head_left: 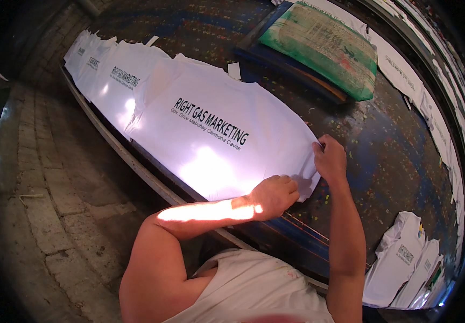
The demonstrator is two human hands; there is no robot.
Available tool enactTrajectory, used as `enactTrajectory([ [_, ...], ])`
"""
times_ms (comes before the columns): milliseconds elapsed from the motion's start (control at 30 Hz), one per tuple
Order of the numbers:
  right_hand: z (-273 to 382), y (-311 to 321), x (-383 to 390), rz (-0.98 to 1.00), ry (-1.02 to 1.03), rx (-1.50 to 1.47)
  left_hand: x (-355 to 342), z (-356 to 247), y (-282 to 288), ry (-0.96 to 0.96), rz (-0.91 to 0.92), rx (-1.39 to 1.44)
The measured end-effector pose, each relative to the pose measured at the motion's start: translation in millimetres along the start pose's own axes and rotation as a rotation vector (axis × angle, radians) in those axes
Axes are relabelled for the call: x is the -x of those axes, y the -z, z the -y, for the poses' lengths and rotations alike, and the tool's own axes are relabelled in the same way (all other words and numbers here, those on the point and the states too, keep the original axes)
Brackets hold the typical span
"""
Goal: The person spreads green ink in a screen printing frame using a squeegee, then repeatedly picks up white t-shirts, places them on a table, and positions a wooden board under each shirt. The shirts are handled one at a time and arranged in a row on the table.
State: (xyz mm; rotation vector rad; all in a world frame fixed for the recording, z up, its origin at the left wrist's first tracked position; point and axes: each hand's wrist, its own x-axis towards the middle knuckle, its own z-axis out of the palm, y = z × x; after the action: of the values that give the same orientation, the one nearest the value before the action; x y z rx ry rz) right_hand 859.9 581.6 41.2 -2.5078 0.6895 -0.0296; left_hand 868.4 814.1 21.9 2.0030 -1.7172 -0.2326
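A white shirt (200, 97) with dark printed lettering across it lies flat on the long dark table, its right end in front of me. My right hand (330, 160) pinches that end's far corner between thumb and fingers. Lower and to the left, my left hand (276, 197) is closed at the near corner of the same end, its fingers curled on the cloth. Small folds run through the fabric between the two hands. Bright light washes out part of the shirt and my left forearm.
More printed white shirts (117, 75) lie overlapping to the left along the table. A green-edged, worn flat block (318, 46) rests on a dark board at the far side. Other white shirts (399, 261) lie at the lower right. A stained, speckled tabletop (394, 156) surrounds them; brick floor (55, 183) shows at left.
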Motion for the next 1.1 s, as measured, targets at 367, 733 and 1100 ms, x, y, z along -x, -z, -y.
enactTrajectory([
  [367,-20,-5,32,-0.137,0.028,-0.009,83,-15,29,0.082,-0.167,0.108],
  [733,-28,-5,53,-0.348,0.188,0.105,130,-6,51,0.259,0.188,-0.089],
  [1100,-93,28,218,-0.403,0.332,0.054,131,9,47,0.239,0.294,0.094],
])
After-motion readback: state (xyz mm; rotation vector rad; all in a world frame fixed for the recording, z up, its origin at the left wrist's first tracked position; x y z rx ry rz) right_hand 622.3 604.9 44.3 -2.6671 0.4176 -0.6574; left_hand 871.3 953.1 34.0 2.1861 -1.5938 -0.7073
